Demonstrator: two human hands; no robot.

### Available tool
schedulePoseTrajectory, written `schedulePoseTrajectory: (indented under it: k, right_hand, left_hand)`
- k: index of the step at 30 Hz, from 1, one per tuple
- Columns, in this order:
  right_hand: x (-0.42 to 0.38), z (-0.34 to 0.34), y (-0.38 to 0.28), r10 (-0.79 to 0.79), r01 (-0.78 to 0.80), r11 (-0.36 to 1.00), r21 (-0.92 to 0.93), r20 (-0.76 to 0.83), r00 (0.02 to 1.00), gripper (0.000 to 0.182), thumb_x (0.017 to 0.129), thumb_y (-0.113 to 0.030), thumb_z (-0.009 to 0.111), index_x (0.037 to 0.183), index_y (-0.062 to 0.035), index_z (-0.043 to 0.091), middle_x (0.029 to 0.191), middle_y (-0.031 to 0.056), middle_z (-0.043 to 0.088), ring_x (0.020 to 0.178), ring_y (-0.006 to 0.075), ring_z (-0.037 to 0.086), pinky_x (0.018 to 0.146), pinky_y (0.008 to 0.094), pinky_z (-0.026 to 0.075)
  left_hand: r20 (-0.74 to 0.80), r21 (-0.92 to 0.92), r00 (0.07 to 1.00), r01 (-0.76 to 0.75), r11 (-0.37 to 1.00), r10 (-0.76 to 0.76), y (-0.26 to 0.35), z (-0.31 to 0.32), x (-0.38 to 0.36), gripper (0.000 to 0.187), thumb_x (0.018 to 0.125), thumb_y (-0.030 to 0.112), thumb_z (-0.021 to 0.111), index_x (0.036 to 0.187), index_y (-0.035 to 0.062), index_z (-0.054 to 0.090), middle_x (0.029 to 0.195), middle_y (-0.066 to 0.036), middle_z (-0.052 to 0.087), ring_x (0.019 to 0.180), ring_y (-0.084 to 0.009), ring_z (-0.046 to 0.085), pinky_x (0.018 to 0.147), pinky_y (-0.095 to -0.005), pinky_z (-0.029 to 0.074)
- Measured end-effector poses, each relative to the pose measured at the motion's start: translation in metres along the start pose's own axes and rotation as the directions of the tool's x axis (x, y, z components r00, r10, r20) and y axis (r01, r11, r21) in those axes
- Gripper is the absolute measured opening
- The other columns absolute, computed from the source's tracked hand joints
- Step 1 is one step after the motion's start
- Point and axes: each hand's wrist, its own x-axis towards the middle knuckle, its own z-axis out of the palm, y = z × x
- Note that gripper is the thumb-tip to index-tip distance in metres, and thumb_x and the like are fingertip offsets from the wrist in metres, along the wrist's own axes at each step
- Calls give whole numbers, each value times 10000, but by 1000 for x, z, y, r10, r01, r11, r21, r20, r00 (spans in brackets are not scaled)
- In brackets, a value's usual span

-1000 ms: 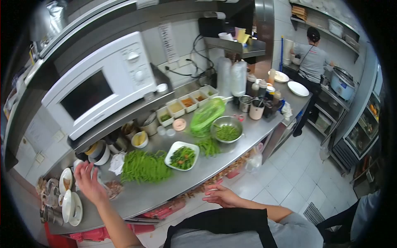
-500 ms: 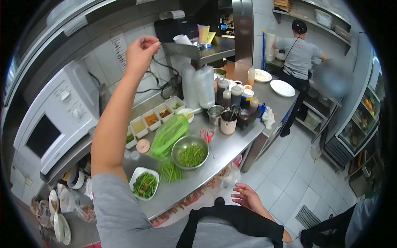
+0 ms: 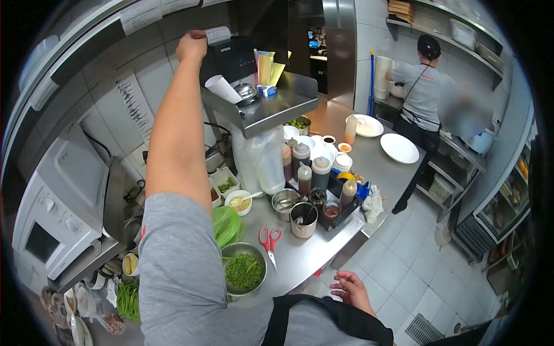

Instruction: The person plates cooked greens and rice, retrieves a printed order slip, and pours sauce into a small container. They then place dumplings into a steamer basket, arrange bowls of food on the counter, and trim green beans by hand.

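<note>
My left hand [image 3: 192, 47] is raised at the end of my outstretched arm, beside the black printer [image 3: 229, 57] and its white paper [image 3: 217, 35]. Its fingers are curled together, and what they hold, if anything, is too small to make out. Low in front of my apron, my right hand [image 3: 351, 288] hangs with loosely bent fingers apart and nothing in them. On the steel counter [image 3: 300, 256] lie red-handled scissors [image 3: 269, 239], beside a metal bowl of chopped greens [image 3: 244, 271] and a green plastic bag [image 3: 227, 226].
Sauce bottles [image 3: 320, 173] and metal pots [image 3: 303, 219] crowd the counter's middle. White plates [image 3: 399, 148] lie farther back. A microwave [image 3: 60, 202] stands at left. A co-worker [image 3: 424, 92] stands at the back shelves, facing away.
My left hand has moved up toward the printer's top. The view has shifted, so my arm now covers most of the ingredient tubs and the dish of greens. My right hand remains low.
</note>
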Motion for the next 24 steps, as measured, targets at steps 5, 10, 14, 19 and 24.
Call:
schedulePoseTrajectory:
  k: [5,10,14,19,24]
  right_hand:
    - [49,-1,-36,-22,28,999,-39,153,988,244,860,-94,528,1094,-30,503,968,71,568,837,181,582,726,297,474]
    - [104,20,-107,-282,342,932,-119,353,892,243,836,-68,528,1073,-19,510,929,77,578,824,179,585,712,289,470]
    - [128,75,-188,-337,487,867,-104,599,727,258,854,-71,545,1105,-21,508,958,66,572,848,128,571,769,259,465]
    - [125,115,-222,-335,547,837,22,811,480,241,858,-63,548,1091,-9,515,951,53,566,882,116,555,794,248,457]
    - [120,98,-215,-181,462,882,-92,839,513,218,858,-40,544,1074,-12,532,944,53,593,884,100,569,801,240,453]
  left_hand:
    - [175,-62,981,-70,996,80,-16,41,31,350,723,83,652,1069,131,645,1026,-89,646,963,-207,601,816,-282,448]
    - [177,-490,967,-77,868,186,25,7,-21,298,729,-53,615,1015,26,641,960,-61,649,945,-143,592,761,-238,456]
    - [231,-378,952,-103,920,202,27,-20,-42,279,727,-35,634,993,48,650,1138,-103,561,1039,-171,552,838,-267,450]
    - [372,332,810,-572,750,453,12,-8,-35,204,664,187,710,867,208,699,1244,-139,466,1097,-295,487,935,-365,399]
    - [147,377,985,23,926,-85,53,20,-30,247,696,174,685,941,149,683,1013,-97,639,977,-256,585,896,-348,423]
